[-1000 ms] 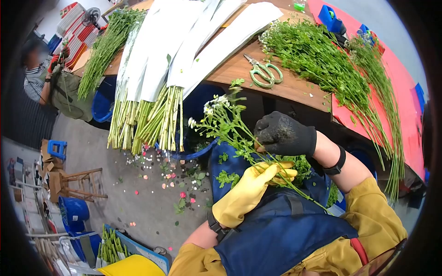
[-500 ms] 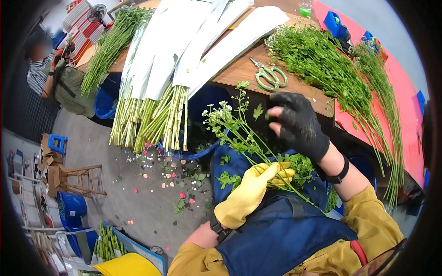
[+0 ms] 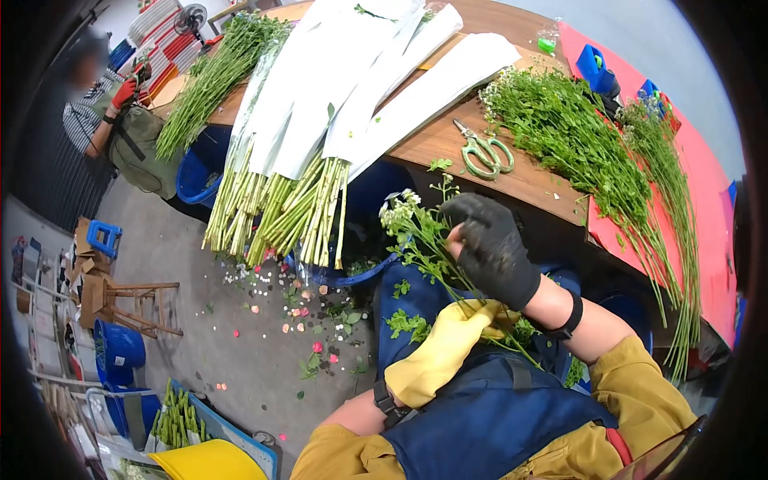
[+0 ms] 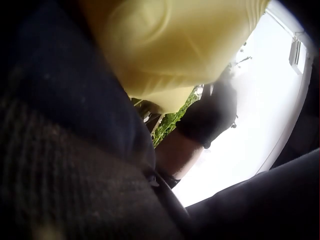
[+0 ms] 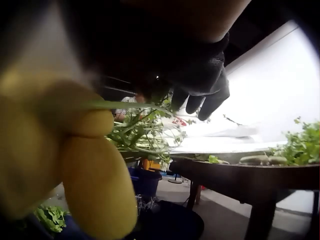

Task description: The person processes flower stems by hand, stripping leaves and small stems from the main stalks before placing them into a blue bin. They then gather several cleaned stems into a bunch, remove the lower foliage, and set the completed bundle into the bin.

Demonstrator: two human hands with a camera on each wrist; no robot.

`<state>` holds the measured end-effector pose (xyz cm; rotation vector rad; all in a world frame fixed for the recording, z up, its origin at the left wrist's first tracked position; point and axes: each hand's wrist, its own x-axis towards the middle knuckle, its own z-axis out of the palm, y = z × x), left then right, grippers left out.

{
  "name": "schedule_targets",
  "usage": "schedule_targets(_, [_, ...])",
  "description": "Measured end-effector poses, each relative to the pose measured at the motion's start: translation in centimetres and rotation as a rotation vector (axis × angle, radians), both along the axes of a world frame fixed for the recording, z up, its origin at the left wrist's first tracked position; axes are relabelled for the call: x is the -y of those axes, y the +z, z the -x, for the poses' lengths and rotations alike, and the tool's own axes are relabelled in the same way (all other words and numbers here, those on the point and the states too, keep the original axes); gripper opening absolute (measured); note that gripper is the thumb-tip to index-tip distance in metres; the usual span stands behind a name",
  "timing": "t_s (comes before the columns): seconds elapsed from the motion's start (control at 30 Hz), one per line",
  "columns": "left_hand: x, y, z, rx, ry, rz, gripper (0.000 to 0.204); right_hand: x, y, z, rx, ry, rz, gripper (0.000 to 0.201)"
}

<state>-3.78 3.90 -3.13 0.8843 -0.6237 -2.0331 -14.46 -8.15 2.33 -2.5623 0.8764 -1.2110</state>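
My left hand (image 3: 448,344), in a yellow glove, grips the lower stems of a leafy sprig of small white flowers (image 3: 402,214) before my apron. Past the glove, the cut stem end (image 3: 524,352) sticks out toward the lower right. My right hand (image 3: 490,250), in a black glove with bare thumb and fingertip showing, is right at the sprig's upper leaves and partly covers them. In the right wrist view its black fingers (image 5: 207,102) reach down loosely beside the leaves. The yellow glove (image 4: 175,40) fills the top of the left wrist view.
Green-handled scissors (image 3: 484,154) lie on the wooden table (image 3: 440,120). White-wrapped stem bundles (image 3: 320,88) overhang its edge, above a blue bucket (image 3: 344,276). Loose leafy stems (image 3: 568,132) lie to the right, partly on red sheeting (image 3: 696,160). Another person (image 3: 88,112) works at far left.
My right hand drew back from the sprig with its fingers spread, a loose leaf in the air beside it, then came back to the upper leaves. The left hand keeps its grip.
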Motion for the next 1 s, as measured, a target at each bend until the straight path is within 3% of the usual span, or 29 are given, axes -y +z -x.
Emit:
schedule_targets(0.1, [-0.2,0.0,0.2,-0.024,-0.005,-0.022,0.035,0.8,0.5,0.4,0.211,-0.1,-0.208,0.017])
schedule_targets(0.2, [-0.3,0.1,0.0,0.005,-0.012,-0.025,0.038,1.7,1.7,1.4,0.036,0.007,-0.053,0.018])
schedule_targets(0.33, [-0.3,-0.3,0.1,0.018,-0.015,0.003,0.038,2.0,1.3,0.6,-0.122,0.262,-0.047,0.015])
schedule_targets(0.47, [-0.5,-0.2,0.0,0.032,-0.023,-0.002,0.037,2.6,-1.9,0.0,-0.03,0.169,-0.058,0.041])
schedule_targets(0.57, [-0.5,-0.1,-0.1,0.036,-0.024,-0.008,0.037,3.1,-1.6,0.1,-0.089,0.231,-0.132,0.057])
schedule_targets(0.67, [-0.4,-0.1,-0.1,0.039,-0.036,-0.01,0.037,3.4,-0.4,-0.1,-0.158,0.295,-0.06,0.062])
schedule_targets(0.77, [-0.4,-0.1,-0.1,0.04,-0.04,-0.018,0.038,3.0,0.7,-0.4,-0.112,0.266,-0.088,0.06])
schedule_targets(0.87, [-0.4,-0.4,-0.1,0.041,-0.04,-0.03,0.037,4.3,0.0,-0.2,-0.137,0.394,-0.046,0.054])
schedule_targets(1.0, [-0.3,-0.1,-0.1,0.045,-0.056,-0.019,0.036,4.1,0.6,-0.5,-0.14,0.392,-0.008,0.041])
